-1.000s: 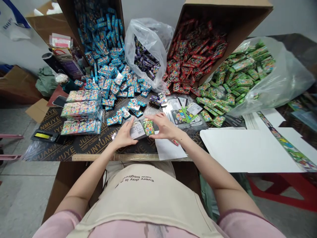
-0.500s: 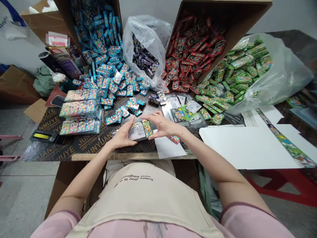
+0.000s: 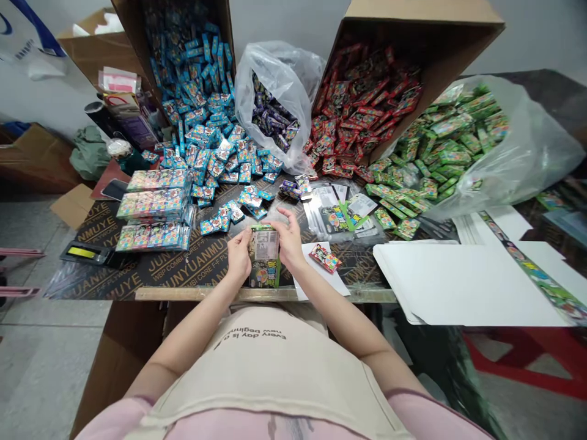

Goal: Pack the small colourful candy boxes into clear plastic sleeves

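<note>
A flat black-and-green printed packet (image 3: 266,260) is held upright near the table's front edge. My left hand (image 3: 239,253) pinches its left side near the top. On the opposite side, my right hand (image 3: 288,238) grips the upper right edge between thumb and fingers. A red packet (image 3: 324,257) lies on a white sheet (image 3: 337,282) just right of my right hand. Behind the hands are small blue packets (image 3: 222,220) and a few purple ones (image 3: 288,189). Clear sleeves with printed cards (image 3: 337,217) lie to the right.
Stacked sealed packs (image 3: 153,205) stand at the left, beside a black tray (image 3: 87,252). Behind are a box of red packets (image 3: 358,110), blue packets (image 3: 202,91), a bag of purple ones (image 3: 245,101) and green packets (image 3: 454,140). White sheets (image 3: 458,281) lie right.
The packet has turned from lying sideways to upright between my hands. Both hands have shifted to its upper sides, and the red packet is now fully visible.
</note>
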Demonstrator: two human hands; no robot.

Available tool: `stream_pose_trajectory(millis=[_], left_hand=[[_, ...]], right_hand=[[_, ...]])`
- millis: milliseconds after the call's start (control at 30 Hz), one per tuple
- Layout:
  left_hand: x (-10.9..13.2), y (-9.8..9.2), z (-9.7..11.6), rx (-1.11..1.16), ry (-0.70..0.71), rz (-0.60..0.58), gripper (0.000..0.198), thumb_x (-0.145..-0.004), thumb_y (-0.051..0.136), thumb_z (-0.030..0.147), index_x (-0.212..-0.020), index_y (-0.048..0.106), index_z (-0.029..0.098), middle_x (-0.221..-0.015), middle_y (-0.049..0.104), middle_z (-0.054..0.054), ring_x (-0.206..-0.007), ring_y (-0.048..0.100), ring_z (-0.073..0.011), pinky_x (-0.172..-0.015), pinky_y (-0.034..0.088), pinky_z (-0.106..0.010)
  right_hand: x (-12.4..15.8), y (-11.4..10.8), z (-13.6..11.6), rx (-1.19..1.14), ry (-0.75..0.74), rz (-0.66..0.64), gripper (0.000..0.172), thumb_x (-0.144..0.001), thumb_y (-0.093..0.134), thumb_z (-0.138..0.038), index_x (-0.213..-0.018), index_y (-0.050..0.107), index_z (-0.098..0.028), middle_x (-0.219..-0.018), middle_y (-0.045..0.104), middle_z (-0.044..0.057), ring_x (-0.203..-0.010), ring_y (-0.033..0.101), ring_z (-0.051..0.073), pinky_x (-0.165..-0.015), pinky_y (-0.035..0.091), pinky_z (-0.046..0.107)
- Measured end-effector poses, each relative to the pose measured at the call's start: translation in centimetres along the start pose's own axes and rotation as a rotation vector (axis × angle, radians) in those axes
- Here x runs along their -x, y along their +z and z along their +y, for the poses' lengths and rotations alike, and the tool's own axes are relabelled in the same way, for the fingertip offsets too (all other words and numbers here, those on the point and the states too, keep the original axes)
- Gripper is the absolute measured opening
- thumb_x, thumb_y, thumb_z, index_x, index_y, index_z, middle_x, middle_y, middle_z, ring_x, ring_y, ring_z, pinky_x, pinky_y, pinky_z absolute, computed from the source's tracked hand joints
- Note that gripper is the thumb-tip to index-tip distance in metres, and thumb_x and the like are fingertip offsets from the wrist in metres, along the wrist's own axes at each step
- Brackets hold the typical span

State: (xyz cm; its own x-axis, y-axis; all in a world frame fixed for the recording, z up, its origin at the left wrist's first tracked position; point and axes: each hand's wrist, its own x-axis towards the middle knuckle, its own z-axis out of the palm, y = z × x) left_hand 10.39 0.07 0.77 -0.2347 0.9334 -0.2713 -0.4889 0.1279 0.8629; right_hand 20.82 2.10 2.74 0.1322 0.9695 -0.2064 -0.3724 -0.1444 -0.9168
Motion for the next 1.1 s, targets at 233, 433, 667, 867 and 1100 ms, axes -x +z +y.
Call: stream_pose_trajectory(millis=[233, 433, 667, 867, 1100], left_hand=[[-0.9, 0.7, 2.4, 0.111, -0.364, -0.002, 0.017, -0.052, 0.073, 0.022, -0.064, 0.066, 0.012, -0.061, 0.067, 0.0, -0.053, 0.059, -0.0101, -0.057, 0.046, -0.022], [-1.8, 0.6, 3.3, 0.039, -0.318, -0.076, 0.021, -0.049, 0.066, 0.017, -0.07, 0.065, 0.014, -0.059, 0.064, 0.003, -0.049, 0.055, -0.0086, -0.05, 0.041, -0.02], [-1.4, 1.2, 2.5, -0.001, 0.088, -0.077, 0.004, -0.054, 0.065, 0.014, -0.057, 0.063, 0.016, -0.061, 0.064, 0.002, -0.061, 0.058, -0.0093, -0.065, 0.046, -0.022], [-1.4, 0.2, 3.3, -0.328, 0.212, -0.168, 0.019, -0.053, 0.082, 0.024, -0.064, 0.069, 0.016, -0.064, 0.067, 0.0, -0.063, 0.059, -0.0116, -0.067, 0.047, -0.025], [-3.1, 0.0, 5.3, -0.482, 0.078, -0.322, 0.026, -0.049, 0.085, 0.03, -0.063, 0.071, 0.014, -0.062, 0.068, -0.003, -0.056, 0.059, -0.0134, -0.06, 0.048, -0.027]], right_hand=[[0.2, -0.4, -0.6, -0.081, 0.008, -0.061, 0.044, -0.062, 0.064, -0.019, -0.101, 0.045, -0.026, -0.069, 0.069, -0.006, -0.059, 0.065, 0.015, -0.059, 0.051, 0.027], [0.5, -1.5, -1.1, -0.293, 0.152, -0.08, 0.052, -0.068, 0.065, -0.028, -0.113, 0.04, -0.028, -0.085, 0.075, -0.002, -0.076, 0.071, 0.02, -0.073, 0.055, 0.036], [0.2, -2.0, -0.3, -0.224, 0.114, -0.061, 0.022, -0.061, 0.064, -0.015, -0.082, 0.058, -0.021, -0.076, 0.074, 0.0, -0.079, 0.07, 0.021, -0.079, 0.053, 0.036], [1.0, -2.5, 0.5, 0.068, -0.25, 0.005, 0.013, -0.074, 0.069, -0.033, -0.073, 0.07, -0.02, -0.076, 0.072, 0.001, -0.076, 0.065, 0.017, -0.077, 0.051, 0.032], [0.0, -3.4, -0.4, 0.273, -0.263, -0.068, 0.022, -0.071, 0.073, -0.039, -0.074, 0.067, -0.019, -0.067, 0.066, 0.0, -0.059, 0.057, 0.012, -0.06, 0.047, 0.026]])
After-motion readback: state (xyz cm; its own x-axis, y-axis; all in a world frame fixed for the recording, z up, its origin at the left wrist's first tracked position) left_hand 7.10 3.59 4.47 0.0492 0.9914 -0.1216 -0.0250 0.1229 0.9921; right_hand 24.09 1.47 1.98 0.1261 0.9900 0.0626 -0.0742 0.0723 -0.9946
